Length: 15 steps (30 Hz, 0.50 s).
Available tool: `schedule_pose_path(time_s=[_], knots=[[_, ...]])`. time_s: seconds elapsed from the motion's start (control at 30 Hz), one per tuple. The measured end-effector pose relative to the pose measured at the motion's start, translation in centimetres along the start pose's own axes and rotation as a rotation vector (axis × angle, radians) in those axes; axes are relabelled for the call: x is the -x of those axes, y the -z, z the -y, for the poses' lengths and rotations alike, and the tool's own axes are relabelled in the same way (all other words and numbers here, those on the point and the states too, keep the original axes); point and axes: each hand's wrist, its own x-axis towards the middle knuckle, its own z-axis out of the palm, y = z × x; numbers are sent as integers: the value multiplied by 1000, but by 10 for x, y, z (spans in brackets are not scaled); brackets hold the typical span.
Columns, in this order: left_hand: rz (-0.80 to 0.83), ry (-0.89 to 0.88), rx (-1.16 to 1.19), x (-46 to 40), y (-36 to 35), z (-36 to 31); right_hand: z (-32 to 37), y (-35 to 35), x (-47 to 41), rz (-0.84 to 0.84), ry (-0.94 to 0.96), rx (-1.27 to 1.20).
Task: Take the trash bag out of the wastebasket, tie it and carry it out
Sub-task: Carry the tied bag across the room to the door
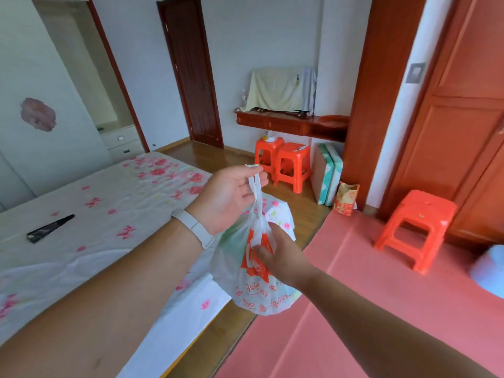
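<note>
A white plastic trash bag (253, 290) with orange print hangs in the air in front of me, full and bunched into a knot at its neck. My left hand (229, 195) is raised above it and pinches the bag's two handle loops between thumb and fingers. My right hand (275, 255) is lower, with its fingers closed on the bag just under the knot. A pale band sits on my left wrist. No wastebasket can be made out with certainty.
A bed (90, 214) with a flowered sheet lies to the left, a dark folded fan (50, 229) on it. A pink mat (381, 309) covers the floor on the right. Orange stools (417, 227) (283, 165) stand near wooden cabinets. A dark door (191, 72) is shut at the back.
</note>
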Motion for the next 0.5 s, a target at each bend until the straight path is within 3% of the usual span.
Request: schedule_pose_path(time_s=[0.5], knots=[[351,93,18,-243,-49,-14,-67,94,-187,-241,-81,237]])
